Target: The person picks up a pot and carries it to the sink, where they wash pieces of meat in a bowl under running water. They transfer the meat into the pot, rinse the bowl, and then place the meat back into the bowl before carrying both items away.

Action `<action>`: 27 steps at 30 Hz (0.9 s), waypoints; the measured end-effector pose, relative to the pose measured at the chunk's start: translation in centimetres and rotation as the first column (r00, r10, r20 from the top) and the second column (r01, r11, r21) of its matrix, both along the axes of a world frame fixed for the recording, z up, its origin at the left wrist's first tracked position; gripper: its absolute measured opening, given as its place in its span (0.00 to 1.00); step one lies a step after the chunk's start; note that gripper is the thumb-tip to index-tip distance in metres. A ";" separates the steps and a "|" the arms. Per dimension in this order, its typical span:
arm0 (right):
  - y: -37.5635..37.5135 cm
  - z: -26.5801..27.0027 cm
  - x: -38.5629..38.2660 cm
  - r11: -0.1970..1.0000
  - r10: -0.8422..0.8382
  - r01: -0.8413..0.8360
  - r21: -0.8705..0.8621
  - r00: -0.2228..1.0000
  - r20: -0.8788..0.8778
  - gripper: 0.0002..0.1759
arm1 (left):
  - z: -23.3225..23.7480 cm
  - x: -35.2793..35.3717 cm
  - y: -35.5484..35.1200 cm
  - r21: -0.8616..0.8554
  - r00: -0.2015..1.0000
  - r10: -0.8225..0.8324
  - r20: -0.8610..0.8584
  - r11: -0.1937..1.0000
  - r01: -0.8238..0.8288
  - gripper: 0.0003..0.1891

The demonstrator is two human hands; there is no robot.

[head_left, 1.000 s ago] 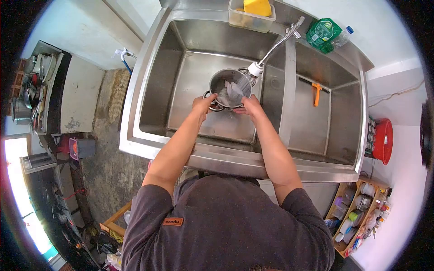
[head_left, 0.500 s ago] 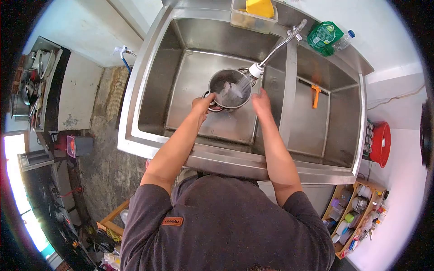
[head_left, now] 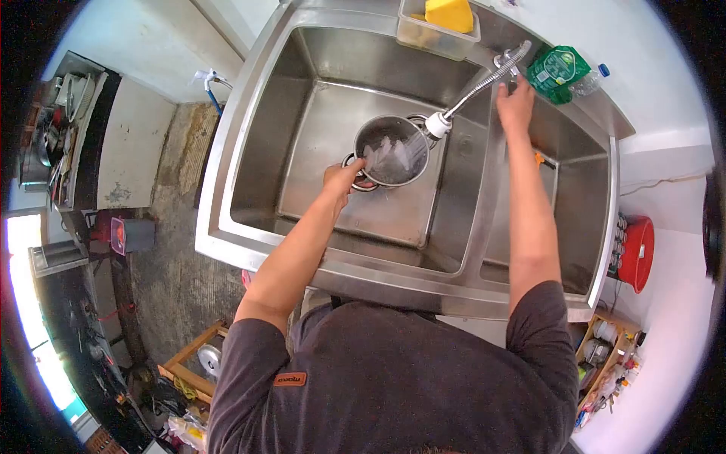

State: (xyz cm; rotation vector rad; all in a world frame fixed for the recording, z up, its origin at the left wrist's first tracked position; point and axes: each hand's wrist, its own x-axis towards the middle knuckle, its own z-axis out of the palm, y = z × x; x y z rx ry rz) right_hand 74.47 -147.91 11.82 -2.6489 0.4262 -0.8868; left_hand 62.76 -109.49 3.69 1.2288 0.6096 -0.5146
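A small steel pot [head_left: 389, 150] stands in the left basin of a double steel sink [head_left: 318, 219], with water and pale pieces inside it. My left hand [head_left: 344, 176] grips the pot's near handle. Water sprays into the pot from the flexible faucet head [head_left: 437, 124]. My right hand [head_left: 516, 102] is stretched out to the base of the faucet [head_left: 508, 60], fingers resting on the tap there; whether it grips the tap I cannot tell.
A clear tub with a yellow sponge [head_left: 449, 13] sits on the sink's back ledge. A green packet [head_left: 558, 69] and a plastic bottle [head_left: 590, 80] lie at the back right. An orange tool [head_left: 538, 158] is in the right basin. A red bucket [head_left: 640, 253] stands at right.
My right hand left the pot's rim and reached up and right to the tap at the faucet base. My left hand stayed on the pot's handle.
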 end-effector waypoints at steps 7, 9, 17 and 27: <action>-3.9 -0.9 3.7 0.996 0.087 -0.087 -0.030 0.996 -0.019 0.22 | 0.1 0.4 0.5 -0.026 1.000 -0.019 -0.020 0.999 0.018 0.18; -4.3 -1.0 4.0 0.995 0.072 -0.071 -0.073 0.997 0.022 0.21 | 0.1 0.4 0.5 -0.011 0.999 -0.006 -0.040 1.000 0.006 0.18; -4.5 -0.5 4.1 0.987 0.158 -0.158 0.020 0.987 -0.007 0.18 | 0.4 0.4 0.2 -0.016 0.999 -0.037 -0.040 0.999 0.037 0.18; -4.3 -0.8 4.0 0.970 0.175 -0.172 -0.172 0.985 0.004 0.17 | 1.4 0.3 -0.1 -0.015 0.998 -0.032 -0.053 0.999 0.031 0.18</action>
